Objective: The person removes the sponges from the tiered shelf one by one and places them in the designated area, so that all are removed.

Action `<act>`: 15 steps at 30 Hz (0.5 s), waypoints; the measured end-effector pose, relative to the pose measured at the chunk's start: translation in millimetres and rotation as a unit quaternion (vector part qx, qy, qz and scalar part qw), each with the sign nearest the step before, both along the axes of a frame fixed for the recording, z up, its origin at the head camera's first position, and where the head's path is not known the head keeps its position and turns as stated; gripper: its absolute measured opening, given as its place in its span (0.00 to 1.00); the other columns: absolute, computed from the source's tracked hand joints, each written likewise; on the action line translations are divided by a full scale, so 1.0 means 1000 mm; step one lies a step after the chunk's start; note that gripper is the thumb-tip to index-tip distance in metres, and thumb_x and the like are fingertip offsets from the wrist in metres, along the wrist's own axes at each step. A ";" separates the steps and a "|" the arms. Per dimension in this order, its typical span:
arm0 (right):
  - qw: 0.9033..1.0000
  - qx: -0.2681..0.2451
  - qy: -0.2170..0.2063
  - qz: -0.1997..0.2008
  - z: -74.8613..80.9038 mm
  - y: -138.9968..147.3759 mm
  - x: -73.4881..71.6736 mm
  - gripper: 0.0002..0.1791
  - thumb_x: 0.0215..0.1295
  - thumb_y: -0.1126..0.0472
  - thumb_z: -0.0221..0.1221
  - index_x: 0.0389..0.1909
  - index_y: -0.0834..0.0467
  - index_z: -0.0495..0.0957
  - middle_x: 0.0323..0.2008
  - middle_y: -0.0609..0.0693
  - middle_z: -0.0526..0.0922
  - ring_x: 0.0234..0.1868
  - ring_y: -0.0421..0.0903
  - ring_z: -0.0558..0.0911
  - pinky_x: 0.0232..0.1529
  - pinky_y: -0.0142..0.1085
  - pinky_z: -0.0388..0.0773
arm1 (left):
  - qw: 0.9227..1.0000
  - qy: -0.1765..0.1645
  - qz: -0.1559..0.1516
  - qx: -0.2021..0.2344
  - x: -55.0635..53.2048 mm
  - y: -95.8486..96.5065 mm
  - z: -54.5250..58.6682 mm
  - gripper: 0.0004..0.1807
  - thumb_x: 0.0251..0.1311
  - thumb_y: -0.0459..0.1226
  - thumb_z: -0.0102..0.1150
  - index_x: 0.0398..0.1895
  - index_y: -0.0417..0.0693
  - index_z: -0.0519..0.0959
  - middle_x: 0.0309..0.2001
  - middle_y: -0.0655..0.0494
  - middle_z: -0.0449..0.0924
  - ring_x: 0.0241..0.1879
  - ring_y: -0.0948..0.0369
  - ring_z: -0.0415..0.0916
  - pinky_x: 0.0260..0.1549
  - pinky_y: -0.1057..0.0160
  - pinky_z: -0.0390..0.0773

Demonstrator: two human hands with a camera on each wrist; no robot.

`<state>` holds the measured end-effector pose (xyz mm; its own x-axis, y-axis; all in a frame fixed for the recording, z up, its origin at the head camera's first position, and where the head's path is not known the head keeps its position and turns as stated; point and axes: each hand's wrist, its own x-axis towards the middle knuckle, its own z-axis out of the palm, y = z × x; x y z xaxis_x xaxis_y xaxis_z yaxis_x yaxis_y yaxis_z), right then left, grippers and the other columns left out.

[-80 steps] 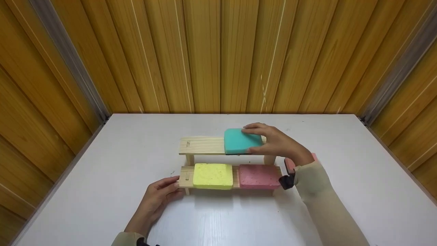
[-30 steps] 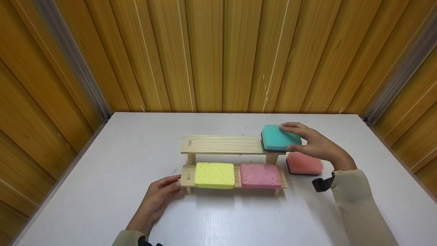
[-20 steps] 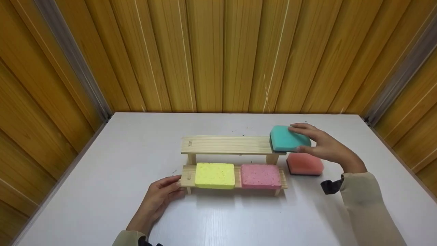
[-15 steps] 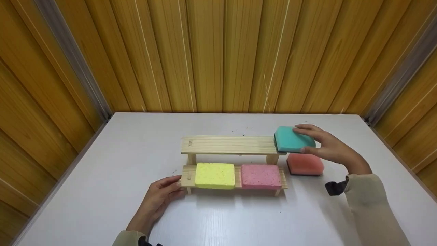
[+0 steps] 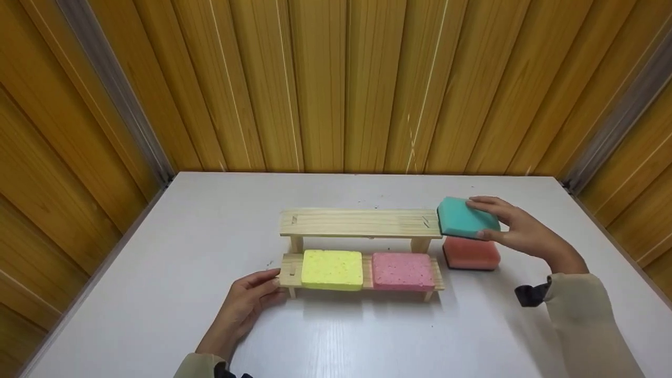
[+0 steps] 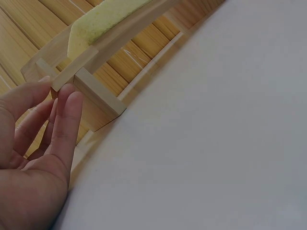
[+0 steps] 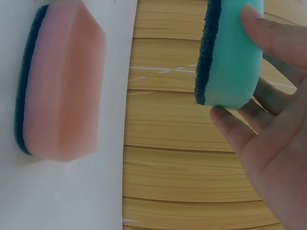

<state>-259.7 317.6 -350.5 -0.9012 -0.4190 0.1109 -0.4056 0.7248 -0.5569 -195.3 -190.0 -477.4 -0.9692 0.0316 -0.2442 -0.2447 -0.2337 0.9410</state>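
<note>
My right hand [image 5: 520, 228] grips a teal scouring sponge [image 5: 464, 218] with a dark scrub layer underneath. In the right wrist view the thumb and fingers hold opposite sides of that sponge [image 7: 235, 52]. It is just off the right end of the upper shelf of a two-step wooden rack [image 5: 362, 223]. My left hand [image 5: 249, 296] pinches the left end of the lower shelf, thumb above and fingers below, as the left wrist view shows. On that lower shelf lie a yellow sponge [image 5: 332, 269] and a pink sponge [image 5: 402, 270], side by side.
A coral scouring sponge [image 5: 471, 253] lies on the white table [image 5: 157, 294] right of the rack, partly overlapped by the teal one in the head view. Behind the table rises a wood-patterned panel wall [image 5: 315, 94], with similar walls left and right.
My right hand has carried the teal sponge rightward along the upper shelf and off its right end, uncovering the shelf and the coral sponge. My left hand keeps its pinch on the rack.
</note>
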 end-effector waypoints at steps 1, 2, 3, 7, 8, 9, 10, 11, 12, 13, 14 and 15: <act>1.000 -0.001 0.002 -0.001 0.000 0.001 0.001 0.35 0.64 0.56 0.62 0.70 0.59 0.62 0.71 0.63 0.58 0.69 0.69 0.57 0.60 0.72 0.59 | 1.000 0.000 0.000 0.001 0.000 0.000 0.000 0.25 0.54 0.32 0.67 0.57 0.36 0.75 0.50 0.48 0.79 0.44 0.56 0.83 0.48 0.60 0.83; 1.000 -0.002 0.002 -0.002 -0.001 0.003 0.001 0.35 0.64 0.57 0.62 0.70 0.59 0.63 0.71 0.63 0.58 0.69 0.69 0.57 0.60 0.72 0.58 | 1.000 0.000 0.000 0.004 0.000 0.000 0.000 0.25 0.54 0.31 0.67 0.57 0.36 0.76 0.49 0.48 0.80 0.44 0.56 0.83 0.47 0.60 0.84; 1.000 -0.004 0.002 -0.004 -0.001 0.004 0.002 0.34 0.64 0.57 0.62 0.70 0.59 0.63 0.70 0.64 0.58 0.69 0.69 0.57 0.60 0.72 0.59 | 1.000 -0.001 0.000 0.005 0.000 0.000 0.000 0.25 0.54 0.31 0.66 0.57 0.36 0.76 0.49 0.48 0.80 0.43 0.56 0.83 0.47 0.60 0.84; 1.000 -0.002 -0.003 -0.012 -0.002 0.009 0.004 0.35 0.64 0.57 0.61 0.70 0.60 0.62 0.71 0.65 0.58 0.68 0.71 0.57 0.59 0.73 0.58 | 1.000 -0.004 0.005 0.006 0.001 0.000 0.000 0.25 0.54 0.31 0.67 0.58 0.36 0.75 0.47 0.48 0.81 0.41 0.56 0.83 0.46 0.60 0.84; 1.000 -0.002 -0.005 -0.013 -0.003 0.011 0.004 0.35 0.65 0.56 0.61 0.70 0.60 0.62 0.71 0.65 0.57 0.68 0.72 0.56 0.59 0.74 0.58 | 1.000 -0.005 0.005 0.005 0.001 0.001 0.000 0.26 0.54 0.31 0.67 0.58 0.37 0.75 0.47 0.48 0.80 0.41 0.56 0.83 0.46 0.60 0.84; 1.000 -0.001 -0.006 -0.015 -0.003 0.013 0.004 0.35 0.64 0.56 0.61 0.70 0.60 0.62 0.71 0.65 0.57 0.68 0.72 0.56 0.59 0.74 0.58 | 1.000 -0.006 0.006 0.005 0.001 0.001 0.000 0.27 0.54 0.31 0.67 0.59 0.37 0.75 0.47 0.47 0.80 0.41 0.56 0.83 0.46 0.60 0.84; 1.000 0.001 -0.006 -0.017 -0.003 0.014 0.004 0.35 0.64 0.55 0.61 0.70 0.59 0.62 0.71 0.65 0.57 0.68 0.72 0.56 0.58 0.74 0.58 | 1.000 -0.006 0.006 0.005 0.001 0.001 0.000 0.27 0.54 0.31 0.67 0.59 0.37 0.74 0.47 0.47 0.79 0.41 0.56 0.83 0.47 0.59 0.84; 1.000 0.001 -0.006 -0.018 -0.004 0.016 0.004 0.35 0.64 0.55 0.61 0.70 0.59 0.62 0.71 0.65 0.57 0.68 0.72 0.56 0.58 0.74 0.58 | 1.000 -0.007 0.006 0.005 0.001 0.001 0.000 0.27 0.54 0.32 0.67 0.59 0.36 0.74 0.46 0.47 0.79 0.41 0.56 0.83 0.47 0.59 0.84; 1.000 0.000 -0.007 -0.019 -0.005 0.018 0.004 0.35 0.64 0.55 0.61 0.70 0.59 0.62 0.71 0.65 0.57 0.68 0.72 0.56 0.58 0.74 0.58 | 1.000 -0.007 0.003 0.005 0.001 0.001 0.000 0.28 0.54 0.32 0.67 0.60 0.36 0.73 0.46 0.47 0.79 0.41 0.56 0.83 0.47 0.59 0.84; 1.000 0.000 -0.007 -0.019 -0.006 0.020 0.005 0.36 0.64 0.55 0.62 0.70 0.59 0.62 0.71 0.65 0.57 0.68 0.72 0.56 0.58 0.74 0.58 | 1.000 -0.007 0.003 0.007 0.001 0.001 0.000 0.28 0.54 0.32 0.67 0.59 0.36 0.74 0.46 0.47 0.79 0.40 0.56 0.83 0.47 0.59 0.84; 1.000 0.000 -0.007 -0.020 -0.006 0.022 0.005 0.36 0.64 0.55 0.62 0.70 0.59 0.62 0.71 0.65 0.57 0.68 0.72 0.56 0.57 0.74 0.58 | 1.000 -0.005 0.001 0.008 0.001 0.001 0.000 0.28 0.54 0.32 0.67 0.59 0.36 0.73 0.46 0.47 0.80 0.41 0.56 0.83 0.47 0.59 0.84; 1.000 0.000 -0.007 -0.020 -0.006 0.024 0.005 0.36 0.64 0.55 0.62 0.70 0.59 0.62 0.71 0.66 0.57 0.67 0.72 0.56 0.57 0.74 0.58 | 1.000 -0.004 0.000 0.010 0.001 0.001 0.000 0.27 0.54 0.32 0.67 0.59 0.35 0.74 0.46 0.47 0.80 0.41 0.56 0.83 0.47 0.59 0.84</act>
